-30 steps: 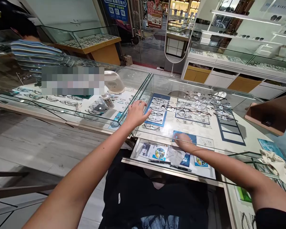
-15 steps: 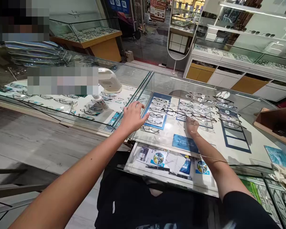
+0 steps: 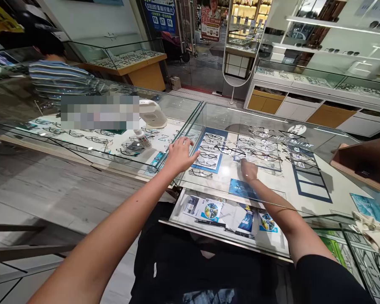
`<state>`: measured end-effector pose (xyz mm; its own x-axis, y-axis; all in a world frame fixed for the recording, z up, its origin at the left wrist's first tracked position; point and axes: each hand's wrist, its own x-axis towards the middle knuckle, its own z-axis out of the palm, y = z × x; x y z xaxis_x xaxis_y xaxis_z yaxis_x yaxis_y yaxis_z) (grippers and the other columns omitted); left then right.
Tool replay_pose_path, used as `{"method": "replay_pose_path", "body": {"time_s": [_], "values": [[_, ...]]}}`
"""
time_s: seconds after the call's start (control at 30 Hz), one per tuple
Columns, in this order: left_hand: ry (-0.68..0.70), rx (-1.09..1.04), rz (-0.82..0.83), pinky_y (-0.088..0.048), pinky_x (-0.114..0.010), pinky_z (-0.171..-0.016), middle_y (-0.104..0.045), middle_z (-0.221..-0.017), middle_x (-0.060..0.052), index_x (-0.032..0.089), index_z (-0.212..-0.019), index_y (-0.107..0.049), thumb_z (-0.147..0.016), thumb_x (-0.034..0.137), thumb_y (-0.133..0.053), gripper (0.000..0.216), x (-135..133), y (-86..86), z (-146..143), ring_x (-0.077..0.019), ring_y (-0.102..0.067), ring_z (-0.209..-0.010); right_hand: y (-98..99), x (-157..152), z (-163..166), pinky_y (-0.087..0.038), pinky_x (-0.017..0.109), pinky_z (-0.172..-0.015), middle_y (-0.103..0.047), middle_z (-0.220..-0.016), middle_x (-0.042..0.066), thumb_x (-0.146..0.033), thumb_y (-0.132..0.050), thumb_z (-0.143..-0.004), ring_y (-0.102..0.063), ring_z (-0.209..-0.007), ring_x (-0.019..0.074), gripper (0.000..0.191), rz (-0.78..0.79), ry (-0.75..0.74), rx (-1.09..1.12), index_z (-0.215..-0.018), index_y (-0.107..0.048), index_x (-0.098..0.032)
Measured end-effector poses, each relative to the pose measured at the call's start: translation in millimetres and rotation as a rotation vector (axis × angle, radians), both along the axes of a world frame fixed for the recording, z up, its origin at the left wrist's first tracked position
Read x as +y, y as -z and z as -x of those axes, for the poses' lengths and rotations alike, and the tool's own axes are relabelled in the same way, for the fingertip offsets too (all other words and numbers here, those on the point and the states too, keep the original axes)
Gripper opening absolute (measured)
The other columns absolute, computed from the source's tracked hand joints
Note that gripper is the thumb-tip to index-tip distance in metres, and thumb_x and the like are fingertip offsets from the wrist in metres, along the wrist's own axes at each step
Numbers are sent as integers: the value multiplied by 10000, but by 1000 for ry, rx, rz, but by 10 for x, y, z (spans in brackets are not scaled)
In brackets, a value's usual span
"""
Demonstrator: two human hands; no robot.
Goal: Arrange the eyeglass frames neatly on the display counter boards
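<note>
My left hand [image 3: 180, 155] lies over the glass joint between two display cases, fingers spread and loosely bent, holding nothing. Under the glass top of the right case, my right hand [image 3: 249, 170] is curled, with its fingertips at the right end of a dark-framed pair of eyeglasses [image 3: 230, 150]. The exact grip is small and seen through glass. Those eyeglasses lie across the gap between a blue-edged white sheet [image 3: 223, 162] and the middle display sheet. A blue card [image 3: 239, 188] is just below my right wrist. More eyeglasses [image 3: 266, 156] sit to the right in rows.
An open drawer [image 3: 180, 213] with leaflets is in front of my body. On the left case are a white bottle [image 3: 143, 139] and a white device [image 3: 153, 114]; a person in a striped shirt [image 3: 55, 78] sits behind. A wooden box [image 3: 364, 162] stands at right.
My right hand has shifted slightly left and down under the glass, near the dark eyeglasses. My left hand stays on the glass joint. The view has tilted up slightly.
</note>
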<state>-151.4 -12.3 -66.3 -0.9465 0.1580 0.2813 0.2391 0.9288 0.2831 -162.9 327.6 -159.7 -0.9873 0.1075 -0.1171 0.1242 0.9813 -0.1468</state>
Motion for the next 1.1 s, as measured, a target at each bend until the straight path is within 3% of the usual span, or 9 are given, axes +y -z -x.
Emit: {"method": "replay_pose_path", "body": {"time_s": [0.13,0.27,0.37,0.5,0.6,0.73,0.87,0.97,1.1], "values": [[8,9,-1,-379,-550,-1158,-591,-1471,-168,236,-1254,-594,-1017,546,-525,396,4,18,15,-364,-507,-1413,-135,-204,-482,-503,333,-881,-806,-1068,146,-270,-526,-1089,-772,-1052,278,350,-38,-101,-80,-1404,-667,-212],[7,2,0,-368,-543,-1180,-587,-1479,-177,236,-1304,-600,-1012,552,-515,439,13,44,21,-358,-500,-1425,-343,-354,-1105,-482,330,-837,-817,-1123,146,-322,-519,-1089,-774,-1040,291,333,-28,-207,-142,-1347,-708,-230],[7,1,6,-358,-539,-1192,-578,-1502,-183,231,-1330,-601,-1011,554,-508,463,19,48,3,-359,-487,-1445,-536,-434,-1563,-470,308,-838,-829,-1091,80,-372,-534,-1091,-767,-1037,256,302,34,-316,-169,-1290,-738,-273],[22,-1,11,-357,-528,-1193,-565,-1535,-187,220,-1354,-598,-1030,556,-469,485,24,44,-28,-356,-480,-1461,-885,-567,-2027,-440,292,-768,-809,-844,37,-338,-620,-1048,-760,-913,241,221,193,-439,-220,-1190,-776,-268],[17,3,19,-359,-522,-1188,-564,-1541,-191,213,-1352,-601,-1034,547,-468,480,30,53,-37,-354,-482,-1464,-1290,-660,-2160,-404,275,-690,-777,-735,13,-339,-647,-1048,-729,-759,213,186,298,-455,-207,-1148,-785,-267],[23,28,16,-367,-526,-1171,-603,-1478,-185,204,-1321,-614,-1033,536,-488,457,38,76,-36,-356,-519,-1415,-1983,-639,-1865,-389,276,-655,-753,-696,-7,-347,-693,-1036,-684,-664,193,152,283,-380,-35,-1114,-809,-287],[19,41,-4,-378,-522,-1148,-623,-1445,-172,209,-1289,-616,-1028,529,-514,425,42,81,-38,-355,-535,-1391,-2435,-470,-1040,-452,296,-726,-801,-852,40,-320,-719,-1017,-710,-773,213,157,177,-268,178,-1095,-835,-251],[16,46,-6,-382,-522,-1135,-628,-1433,-168,217,-1270,-615,-1030,524,-518,402,38,72,-35,-354,-543,-1379,-2429,-395,-349,-476,306,-780,-819,-1016,86,-303,-769,-971,-728,-944,247,137,93,-215,232,-1047,-852,-224],[0,54,-13,-390,-534,-1116,-632,-1418,-160,230,-1240,-618,-1023,517,-539,369,23,67,-14,-354,-555,-1353,-2164,-449,309,-511,314,-841,-813,-1133,104,-267,-753,-963,-727,-1032,259,166,5,-130,168,-1084,-863,-243]]}}
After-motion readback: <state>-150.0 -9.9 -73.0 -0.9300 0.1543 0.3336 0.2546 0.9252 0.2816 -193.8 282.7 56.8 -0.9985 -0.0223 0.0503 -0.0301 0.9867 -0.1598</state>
